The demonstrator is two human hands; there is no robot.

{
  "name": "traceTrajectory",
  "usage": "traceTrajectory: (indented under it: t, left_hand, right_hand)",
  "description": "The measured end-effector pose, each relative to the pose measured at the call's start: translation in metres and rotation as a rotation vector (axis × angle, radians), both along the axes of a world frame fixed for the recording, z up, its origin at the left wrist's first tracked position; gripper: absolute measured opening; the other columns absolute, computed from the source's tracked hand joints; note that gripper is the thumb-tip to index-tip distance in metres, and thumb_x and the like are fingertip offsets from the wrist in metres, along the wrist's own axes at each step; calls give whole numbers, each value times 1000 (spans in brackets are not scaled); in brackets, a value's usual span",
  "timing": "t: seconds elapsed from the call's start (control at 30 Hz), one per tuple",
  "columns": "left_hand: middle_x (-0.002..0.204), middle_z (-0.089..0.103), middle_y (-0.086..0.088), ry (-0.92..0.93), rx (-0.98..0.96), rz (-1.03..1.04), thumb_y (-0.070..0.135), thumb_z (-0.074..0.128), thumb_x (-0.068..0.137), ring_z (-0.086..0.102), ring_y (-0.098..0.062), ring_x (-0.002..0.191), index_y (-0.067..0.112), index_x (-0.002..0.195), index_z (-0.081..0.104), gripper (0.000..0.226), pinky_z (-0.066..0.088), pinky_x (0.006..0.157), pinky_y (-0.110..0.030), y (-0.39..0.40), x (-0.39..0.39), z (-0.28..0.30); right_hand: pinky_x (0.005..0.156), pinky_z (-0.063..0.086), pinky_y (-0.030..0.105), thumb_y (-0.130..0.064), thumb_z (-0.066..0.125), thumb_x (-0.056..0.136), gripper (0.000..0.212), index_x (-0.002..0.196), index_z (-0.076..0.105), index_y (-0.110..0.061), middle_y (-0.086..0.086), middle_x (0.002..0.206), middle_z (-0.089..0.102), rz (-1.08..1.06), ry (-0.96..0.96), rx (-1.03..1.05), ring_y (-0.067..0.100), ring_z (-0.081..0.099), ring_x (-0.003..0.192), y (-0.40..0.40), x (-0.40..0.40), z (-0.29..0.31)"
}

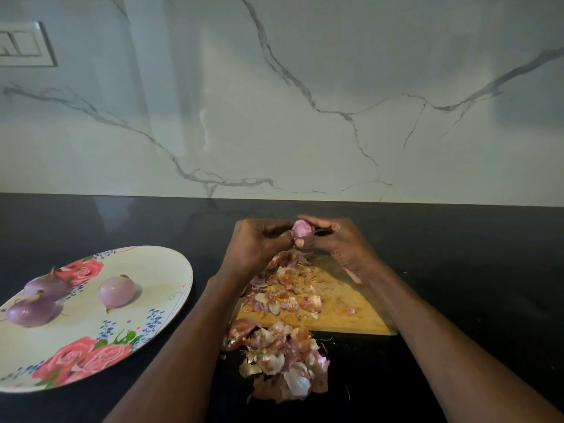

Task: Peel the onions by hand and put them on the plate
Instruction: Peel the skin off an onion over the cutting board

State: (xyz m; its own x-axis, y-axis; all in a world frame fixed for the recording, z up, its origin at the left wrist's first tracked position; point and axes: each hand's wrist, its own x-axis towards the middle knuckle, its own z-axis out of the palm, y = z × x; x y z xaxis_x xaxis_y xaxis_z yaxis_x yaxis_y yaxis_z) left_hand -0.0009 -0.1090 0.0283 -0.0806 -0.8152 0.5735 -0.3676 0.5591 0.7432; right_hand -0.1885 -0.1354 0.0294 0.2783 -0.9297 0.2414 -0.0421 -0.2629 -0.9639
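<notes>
- The small onion (302, 228) sits above the far edge of the cutting board (345, 306), pinched between both hands.
- The right hand (332, 239) curls round it; the left hand (259, 242) nips at its side, probably at a loose flap of skin.
- It looks light, firm and slick once bared, so hold the body and pull the papery skin from the tip.
- Three peeled onions (117, 291) lie on the plate (146, 340), left on the worktop (473, 254).
</notes>
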Motion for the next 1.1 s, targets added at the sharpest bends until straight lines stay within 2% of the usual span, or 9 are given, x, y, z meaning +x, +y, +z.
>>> traceTrajectory:
  t: [0.1, 0.3, 0.43, 0.5, 0.63, 0.73, 0.87, 0.93, 1.1]
  left_hand:
    - [93, 78, 4, 5, -7, 29, 20, 77, 86, 75, -9, 81, 11, 109, 77, 25, 63, 74, -38, 2, -1, -2]
    - [91, 78, 5, 12, -16, 64, 23, 77, 85, 74, -7, 78, 12, 106, 78, 24, 62, 71, -31, 1, -7, -3]
    - [91, 77, 3, 67, -5, 126, 12, 73, 90, 73, -6, 77, 9, 106, 77, 16, 59, 67, -21, -3, -2, -5]
    - [92, 78, 0, 102, 17, 156, 8, 70, 92, 74, -7, 77, 7, 107, 76, 16, 59, 68, -20, -5, 0, -9]
    - [94, 78, -4, 146, 75, 226, 9, 64, 97, 75, -13, 78, 5, 116, 73, 21, 63, 75, -34, -15, 2, -11]
    - [99, 77, -4, 177, 137, 235, 5, 55, 101, 75, -16, 84, 6, 121, 70, 25, 62, 83, -41, -19, 1, -8]
    - [95, 77, -4, 206, 198, 189, 8, 56, 99, 69, -44, 88, 8, 91, 77, 23, 58, 81, -58, -10, -5, -6]
    - [88, 76, -15, 259, 212, 124, 16, 64, 96, 69, -45, 87, 1, 84, 77, 23, 58, 82, -52, -8, -3, -3]
    - [94, 76, -20, 415, 368, -146, 7, 72, 89, 73, -24, 76, 1, 108, 74, 21, 61, 72, -29, -4, -6, 9]
  right_hand:
    - [94, 58, 40, -12, 89, 65, 59, 122, 72, -19, -2, 111, 77, -5, 20, -16, 20, 69, 109, 1, 3, -2]
    - [96, 57, 44, -5, 86, 73, 52, 121, 73, -20, -3, 112, 76, -62, 4, -8, 19, 69, 109, 2, 6, -2]
    - [79, 59, 29, 4, 81, 74, 52, 116, 73, -23, -2, 110, 77, 25, -32, 23, 20, 71, 104, 7, 11, -3]
    - [78, 59, 30, 7, 80, 74, 52, 115, 73, -24, 0, 111, 77, 59, -79, 62, 22, 71, 105, 8, 14, -4]
    - [85, 59, 36, 11, 73, 78, 50, 118, 70, -19, 4, 115, 75, 81, -191, 120, 25, 69, 111, 3, 11, -3]
    - [73, 61, 37, 12, 69, 82, 44, 120, 66, -12, 10, 118, 74, 98, -272, 164, 28, 71, 103, -1, 8, -3]
    - [71, 61, 38, 6, 72, 79, 45, 121, 65, -10, 11, 116, 74, 70, -298, 171, 28, 73, 97, -1, 7, -6]
    - [75, 60, 38, 6, 74, 79, 46, 121, 65, -9, 9, 115, 74, 31, -287, 152, 25, 72, 97, -1, 8, -5]
    - [73, 59, 25, 5, 82, 74, 50, 119, 62, -6, 3, 109, 76, -57, -217, 57, 11, 71, 96, -3, 7, -3]
